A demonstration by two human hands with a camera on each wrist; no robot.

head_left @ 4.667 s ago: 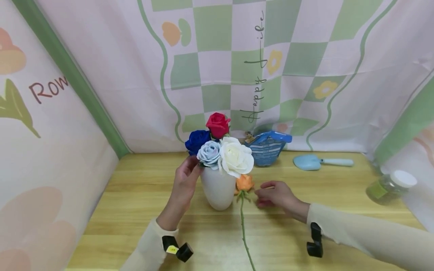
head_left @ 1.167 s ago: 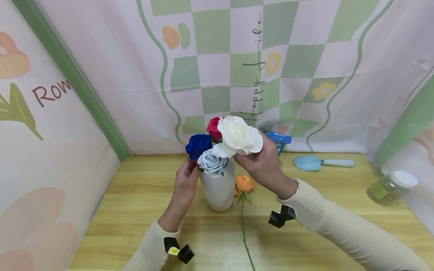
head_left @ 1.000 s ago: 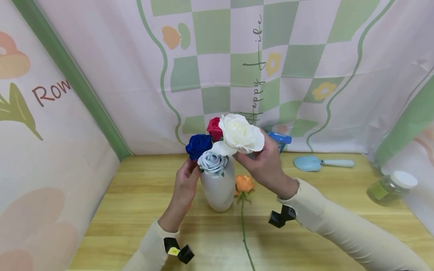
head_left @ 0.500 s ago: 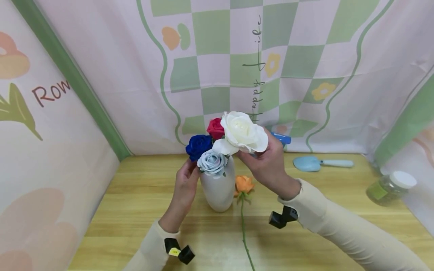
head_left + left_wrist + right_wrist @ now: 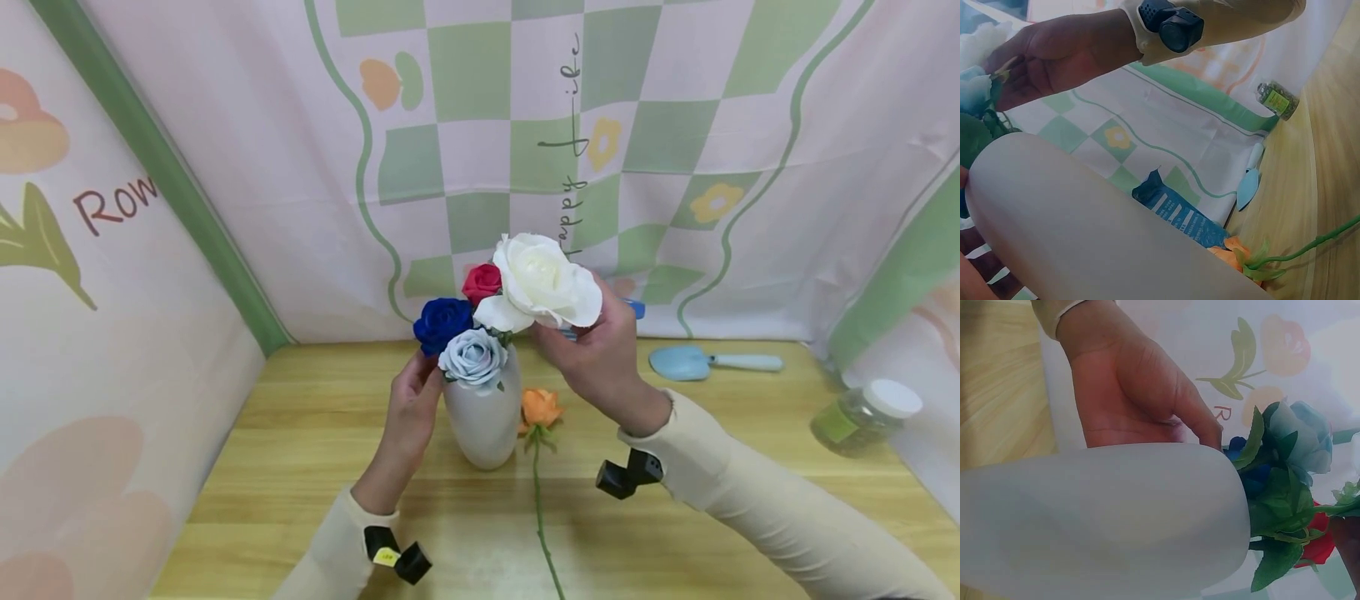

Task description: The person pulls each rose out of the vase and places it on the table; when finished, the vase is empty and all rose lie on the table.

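Note:
Upright on the wooden table stands a pale vase [image 5: 482,429], and my left hand [image 5: 411,396] grips it near the rim, thumb at the near side and fingers wrapped behind. My right hand [image 5: 600,362] pinches a white rose [image 5: 546,282] just under its bloom, raised above the vase's right side. A dark blue rose [image 5: 442,325], a light blue rose [image 5: 474,358] and a red rose [image 5: 482,283] sit in the vase. Green leaves [image 5: 1279,506] crowd its mouth in the right wrist view. The white rose's lower stem is hidden.
An orange rose [image 5: 540,407] with a long stem lies on the table right of the vase. Behind my right hand is a blue bag [image 5: 1179,212], mostly covered in the head view. Farther right are a light blue trowel [image 5: 681,362] and a white-lidded jar [image 5: 866,417].
My right hand has gone from beside the orange rose to the white rose and taken hold of it. The white rose has risen up and right. My left hand stays at the vase.

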